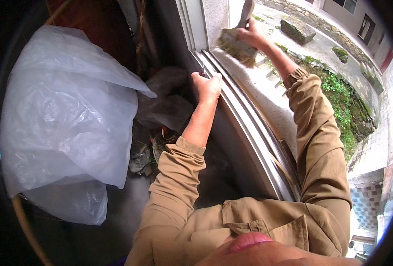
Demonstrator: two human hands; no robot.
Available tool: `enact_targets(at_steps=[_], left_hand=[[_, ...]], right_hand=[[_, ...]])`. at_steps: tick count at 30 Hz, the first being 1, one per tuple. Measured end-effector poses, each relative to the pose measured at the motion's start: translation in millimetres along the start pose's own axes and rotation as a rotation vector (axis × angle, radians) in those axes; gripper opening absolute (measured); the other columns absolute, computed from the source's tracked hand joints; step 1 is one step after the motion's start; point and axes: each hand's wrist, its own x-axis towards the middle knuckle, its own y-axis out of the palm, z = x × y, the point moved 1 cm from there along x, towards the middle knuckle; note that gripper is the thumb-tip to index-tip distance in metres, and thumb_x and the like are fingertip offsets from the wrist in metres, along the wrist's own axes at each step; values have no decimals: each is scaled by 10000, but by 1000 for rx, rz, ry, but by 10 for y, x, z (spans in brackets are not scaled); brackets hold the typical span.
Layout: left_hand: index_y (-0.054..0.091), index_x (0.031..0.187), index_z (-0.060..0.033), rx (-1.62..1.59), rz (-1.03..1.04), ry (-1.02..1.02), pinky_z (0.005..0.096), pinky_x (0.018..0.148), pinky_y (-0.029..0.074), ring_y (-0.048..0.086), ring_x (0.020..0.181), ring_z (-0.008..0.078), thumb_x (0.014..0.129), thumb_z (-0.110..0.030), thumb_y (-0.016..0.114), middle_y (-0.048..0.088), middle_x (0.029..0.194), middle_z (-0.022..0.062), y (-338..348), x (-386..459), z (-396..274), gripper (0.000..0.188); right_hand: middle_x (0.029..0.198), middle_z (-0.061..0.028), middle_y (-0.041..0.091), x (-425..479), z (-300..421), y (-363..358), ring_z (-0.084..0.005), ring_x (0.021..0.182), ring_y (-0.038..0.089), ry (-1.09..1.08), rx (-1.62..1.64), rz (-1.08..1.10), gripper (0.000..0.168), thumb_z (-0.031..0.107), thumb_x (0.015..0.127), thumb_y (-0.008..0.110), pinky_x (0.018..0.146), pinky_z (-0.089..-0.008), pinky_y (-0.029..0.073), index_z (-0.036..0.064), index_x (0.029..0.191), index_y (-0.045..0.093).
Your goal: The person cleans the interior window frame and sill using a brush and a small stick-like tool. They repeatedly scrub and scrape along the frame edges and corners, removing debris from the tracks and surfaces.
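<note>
My right hand (249, 35) reaches out past the window opening and grips a wide bristle brush (238, 50). The brush's handle points up and its pale, worn bristles hang over the outer sill (266, 96); they look slightly blurred. At the inner side of the opening, my left hand (207, 87) is closed over the rail of the metal sliding-window track (246, 136). Its fingertips are partly hidden, and a small dark piece shows beside them. Both arms wear tan sleeves with gathered cuffs.
Translucent plastic sheeting (67, 109) drapes over something at the left. Dim clutter with grass blades (153, 149) lies below the wall. An upright window frame (193, 26) stands ahead. Outside are a large rock (298, 31), green plants (339, 99) and stone paving.
</note>
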Motion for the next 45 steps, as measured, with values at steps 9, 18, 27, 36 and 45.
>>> enact_targets(at_steps=[9, 18, 27, 36, 45], left_hand=[[400, 1114, 85, 21, -30, 23, 334, 903, 372, 502, 1027, 305, 629, -202, 681, 504, 1094, 239, -28, 141, 168, 629], [385, 1131, 88, 1, -8, 29, 340, 900, 372, 502, 1029, 305, 639, -191, 696, 507, 1088, 238, 62, 82, 128, 645], [400, 1103, 72, -14, -16, 38, 332, 874, 386, 524, 985, 304, 656, -167, 708, 526, 1054, 226, 26, 87, 125, 594], [403, 1074, 82, -85, -23, 36, 320, 845, 402, 539, 922, 272, 637, -129, 682, 535, 999, 201, -31, 115, 147, 559], [425, 1038, 74, -86, 20, 62, 320, 828, 408, 538, 908, 258, 639, -131, 677, 540, 976, 192, 42, 62, 88, 515]], right_hand=[[844, -185, 590, -77, 328, -196, -271, 768, 593, -58, -324, -74, 256, 104, 779, 536, 658, -374, 471, 15, 1013, 480], [843, -129, 621, -71, 237, -147, -203, 783, 583, -296, -313, 130, 286, 110, 843, 503, 678, -357, 472, 99, 1128, 530], [939, -93, 582, -411, 4, 14, -260, 830, 586, -713, 69, 167, 360, -35, 729, 512, 740, -317, 465, 149, 1029, 586], [973, -89, 622, -284, -57, -355, -243, 970, 560, -728, -226, 73, 321, -88, 693, 475, 849, -335, 454, 61, 942, 613], [1026, -101, 604, -244, -252, -225, -249, 1010, 539, -678, -237, 264, 435, -134, 670, 377, 923, -323, 412, 73, 959, 628]])
